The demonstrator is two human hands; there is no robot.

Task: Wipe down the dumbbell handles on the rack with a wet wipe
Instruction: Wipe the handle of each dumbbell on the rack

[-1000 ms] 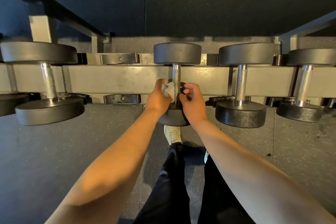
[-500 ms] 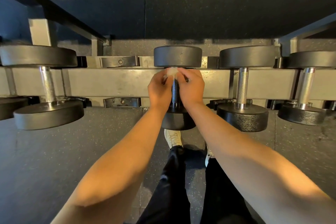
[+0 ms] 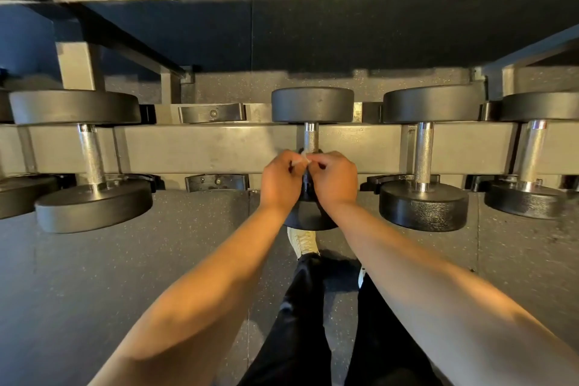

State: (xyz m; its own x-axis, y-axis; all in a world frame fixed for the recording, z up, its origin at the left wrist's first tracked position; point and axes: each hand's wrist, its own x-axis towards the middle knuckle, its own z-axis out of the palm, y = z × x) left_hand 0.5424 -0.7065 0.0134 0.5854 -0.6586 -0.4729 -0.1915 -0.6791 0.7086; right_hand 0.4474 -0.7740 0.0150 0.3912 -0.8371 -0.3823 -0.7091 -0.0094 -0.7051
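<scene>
Since half a second ago the left hand (image 3: 279, 180) and the right hand (image 3: 336, 178) have slid back from the far head toward the near end, leaving most of the knurled chrome steel handle (image 3: 311, 138) bare. Both hands sit knuckle to knuckle with fingers curled, together pinching a small crumpled white wet wipe (image 3: 303, 159) at the handle's near end (only a scrap of it shows between the fingertips). That handle belongs to the middle black round-headed dumbbell (image 3: 312, 103), which lies across the grey painted metal rack rail (image 3: 203, 147) with its long axis pointing straight away from the person: the far head, a smooth matte disc, sits beyond the rail, and the near head is mostly hidden beneath the wrists. Just to the right a neighbouring dumbbell (image 3: 423, 207) lies parallel, its near head pebbled in texture. Dark speckled rubber floor (image 3: 94, 291) spreads below.
</scene>
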